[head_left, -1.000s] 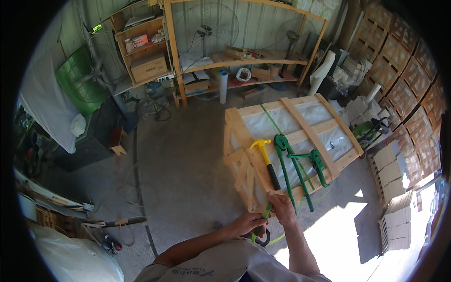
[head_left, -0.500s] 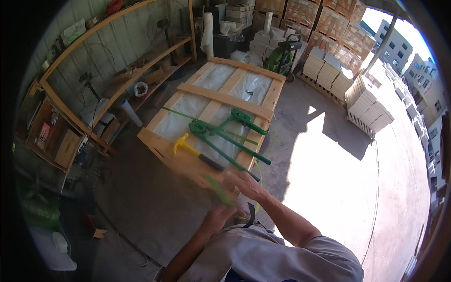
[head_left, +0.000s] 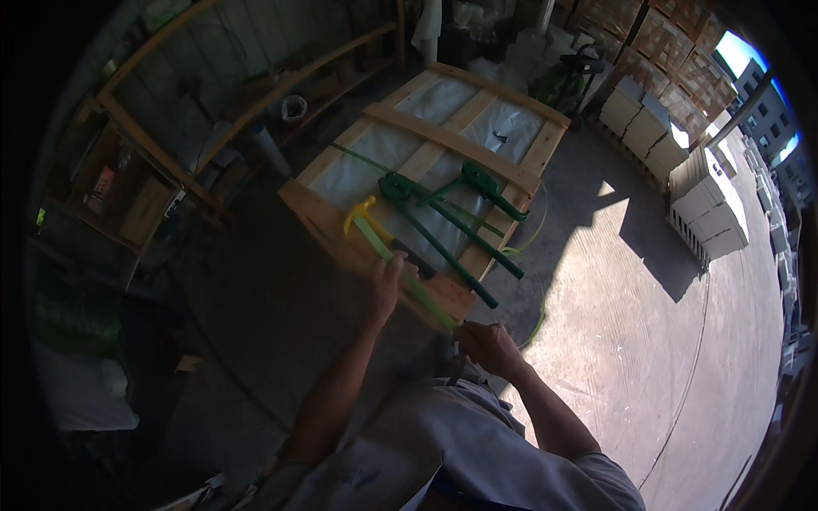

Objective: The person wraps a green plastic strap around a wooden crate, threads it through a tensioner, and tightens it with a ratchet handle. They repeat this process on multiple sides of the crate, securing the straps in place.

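A length of light-green strapping band point(head_left: 433, 305) runs between my two hands over the near end of a wooden crate. My left hand point(head_left: 388, 285) is closed on the band, and its free end reaches up past the fingers toward the hammer. Lower and to the right, my right hand point(head_left: 492, 345) is closed at the band's other end, close to my waist. On the crate slat point(head_left: 452, 146) and film-wrapped top lie a yellow claw hammer point(head_left: 361, 209) with a dark grip and green long-handled strapping tools point(head_left: 452, 255). Another stretch of band crosses the crate beneath the tools.
Loose band point(head_left: 542, 315) loops down to the floor right of the crate. Pale slabs stand on pallets point(head_left: 707, 200) at the right, before stacked wooden crates point(head_left: 656, 47). Wooden shelving point(head_left: 298, 81) lines the left wall. A small dark metal piece point(head_left: 501, 136) lies on the wrapping.
My hands have moved apart: the left went up and forward beside the hammer, the right shifted slightly right. The band now stretches between them. The view has shifted, and the picture is darker.
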`<state>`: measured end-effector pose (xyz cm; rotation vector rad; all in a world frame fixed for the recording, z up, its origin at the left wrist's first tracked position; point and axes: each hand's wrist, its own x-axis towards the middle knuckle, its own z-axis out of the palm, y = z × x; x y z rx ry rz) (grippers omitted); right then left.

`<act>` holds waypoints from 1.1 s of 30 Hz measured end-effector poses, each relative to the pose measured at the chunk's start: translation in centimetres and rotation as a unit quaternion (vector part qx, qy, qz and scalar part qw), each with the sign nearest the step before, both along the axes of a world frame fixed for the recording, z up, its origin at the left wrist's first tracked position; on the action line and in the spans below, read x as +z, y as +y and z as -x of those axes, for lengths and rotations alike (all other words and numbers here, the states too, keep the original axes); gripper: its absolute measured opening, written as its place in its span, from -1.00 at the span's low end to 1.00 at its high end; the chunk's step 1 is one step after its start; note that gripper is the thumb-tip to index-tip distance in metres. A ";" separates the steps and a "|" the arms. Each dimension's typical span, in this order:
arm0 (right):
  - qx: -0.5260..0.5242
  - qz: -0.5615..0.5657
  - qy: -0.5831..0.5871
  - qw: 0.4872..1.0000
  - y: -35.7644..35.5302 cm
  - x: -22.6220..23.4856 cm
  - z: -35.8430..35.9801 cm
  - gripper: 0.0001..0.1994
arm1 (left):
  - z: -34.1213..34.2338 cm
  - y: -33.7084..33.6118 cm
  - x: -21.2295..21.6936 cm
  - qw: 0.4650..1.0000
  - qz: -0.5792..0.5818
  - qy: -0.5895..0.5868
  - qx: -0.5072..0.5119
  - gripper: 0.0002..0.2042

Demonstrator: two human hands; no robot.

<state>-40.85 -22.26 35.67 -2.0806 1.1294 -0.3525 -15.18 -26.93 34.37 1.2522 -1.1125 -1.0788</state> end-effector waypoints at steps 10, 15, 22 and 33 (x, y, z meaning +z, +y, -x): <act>0.026 0.017 -0.122 0.992 -1.4 0.0 -0.9 -0.82 | 4.6 5.1 0.1 0.901 -0.131 0.388 -0.145 -0.67; 0.037 0.034 0.009 0.999 -2.1 -4.0 4.1 -0.88 | 0.2 5.7 3.0 0.909 -0.013 0.401 -0.110 -0.67; -0.152 0.278 0.267 0.910 -7.1 -6.4 24.7 -0.83 | -13.9 8.4 9.3 0.903 0.197 0.381 0.033 -0.72; -0.446 0.430 -0.095 0.780 -25.8 16.8 27.8 -0.71 | -15.8 10.8 6.7 0.838 0.188 0.504 0.090 -0.78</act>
